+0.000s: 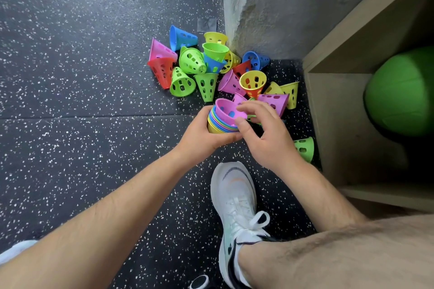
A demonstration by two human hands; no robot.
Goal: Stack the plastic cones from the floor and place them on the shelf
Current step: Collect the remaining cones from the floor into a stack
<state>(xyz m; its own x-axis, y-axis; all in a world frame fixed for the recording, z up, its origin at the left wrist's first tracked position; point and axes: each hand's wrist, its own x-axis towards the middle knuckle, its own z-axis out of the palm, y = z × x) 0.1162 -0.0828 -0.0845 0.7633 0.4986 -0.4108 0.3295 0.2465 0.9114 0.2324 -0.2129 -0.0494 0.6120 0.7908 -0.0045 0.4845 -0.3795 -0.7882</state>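
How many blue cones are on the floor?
3 blue plastic cones: one top-left, one mid-pile under a green cone, one by the wall. More may be hidden.

Loose cones (191,61): about nineteen (five green, five yellow, four pink, three blue, two red). Nested stack (220,122): one; its cone count is unreadable. Shelf (333,124): one. Ball (399,91): one. Shoe (234,195): one.

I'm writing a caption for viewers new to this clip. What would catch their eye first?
The bright heap of loose cones, pink, green, blue, yellow and red, lies on the speckled dark floor by the wall. Just below it, the left hand grips a nested stack while the right hand pinches the rim of the pink cone on top. At right, a big green ball sits inside the wooden shelf.
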